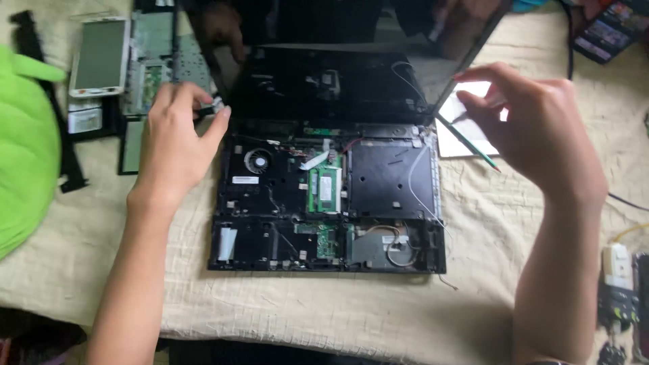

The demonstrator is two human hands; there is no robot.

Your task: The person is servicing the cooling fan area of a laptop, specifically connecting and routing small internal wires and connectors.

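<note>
An opened-up black laptop [324, 203] lies on a beige cloth, its base bare, showing a fan [257, 161], green circuit boards [325, 189] and thin wires. Its dark lid [338, 74] stands tilted up at the back. My left hand [172, 138] is at the lid's lower left corner by the hinge, thumb and forefinger pinched on it around a small pale piece. My right hand [534, 128] hovers at the lid's right edge with its fingers spread, the fingertips at or just touching the edge and holding nothing. A green pencil-like tool [468, 143] lies beneath that hand.
A white phone [99, 55] and a removed grey-green panel [152, 64] lie at the back left, beside a bright green cloth [23, 149]. A white sheet [466, 135] lies right of the laptop. A plug strip [616, 270] and cables are at the right edge.
</note>
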